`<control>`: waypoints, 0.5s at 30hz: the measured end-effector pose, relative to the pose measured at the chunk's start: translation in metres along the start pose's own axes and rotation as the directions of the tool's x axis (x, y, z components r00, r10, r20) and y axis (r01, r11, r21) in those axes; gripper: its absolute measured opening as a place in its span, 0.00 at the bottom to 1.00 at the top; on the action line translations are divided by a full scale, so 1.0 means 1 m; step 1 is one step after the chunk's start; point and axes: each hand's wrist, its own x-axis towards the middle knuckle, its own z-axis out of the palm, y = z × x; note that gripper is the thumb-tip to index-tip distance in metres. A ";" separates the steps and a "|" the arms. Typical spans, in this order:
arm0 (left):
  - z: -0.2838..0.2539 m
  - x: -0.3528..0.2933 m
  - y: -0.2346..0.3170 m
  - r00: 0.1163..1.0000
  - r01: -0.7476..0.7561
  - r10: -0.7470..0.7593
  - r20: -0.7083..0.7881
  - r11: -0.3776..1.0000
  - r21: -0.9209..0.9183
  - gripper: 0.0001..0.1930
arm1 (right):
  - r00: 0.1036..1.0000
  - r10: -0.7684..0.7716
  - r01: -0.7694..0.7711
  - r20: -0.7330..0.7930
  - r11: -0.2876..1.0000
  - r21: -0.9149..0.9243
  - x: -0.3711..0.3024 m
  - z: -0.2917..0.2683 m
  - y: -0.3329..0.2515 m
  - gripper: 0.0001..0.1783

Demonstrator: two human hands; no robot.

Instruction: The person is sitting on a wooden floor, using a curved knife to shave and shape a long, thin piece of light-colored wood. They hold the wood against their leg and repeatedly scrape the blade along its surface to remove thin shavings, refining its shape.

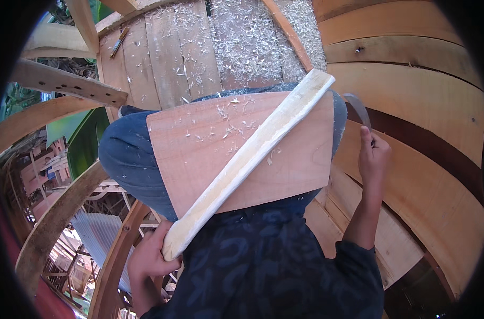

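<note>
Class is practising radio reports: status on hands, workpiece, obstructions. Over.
Left hand grips pale wooden stick. Right hand holds curved knife, apart. Stick slants across lap board. Loose shavings beside it, nothing blocking.

A green leaf (87, 142) and a corrugated sheet (99, 231) show beyond wooden rails (49, 222).

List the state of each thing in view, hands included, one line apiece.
Left hand: closed around the wood piece's near end.
Pale wood piece: lying diagonally across the board.
Right hand: closed on the knife.
Curved knife: held apart from the wood.
Board: flat across the lap, flecked with shavings.
Wood shavings: loose, scattered on the floor.
</note>
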 end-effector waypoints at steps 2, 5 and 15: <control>-0.002 0.002 0.009 0.997 0.070 -0.071 0.031 0.997 0.033 0.33 | 0.971 -0.211 0.214 0.112 0.977 -0.018 -0.030 0.013 -0.024 0.29; -0.003 0.013 0.014 0.999 0.038 -0.038 0.015 0.999 0.032 0.33 | 0.858 -0.475 0.486 0.194 0.874 -0.009 -0.059 0.033 -0.054 0.29; 0.005 0.010 0.012 0.999 0.030 -0.029 0.032 0.999 -0.030 0.35 | 0.882 -0.463 0.471 0.086 0.872 -0.137 -0.041 0.043 -0.043 0.32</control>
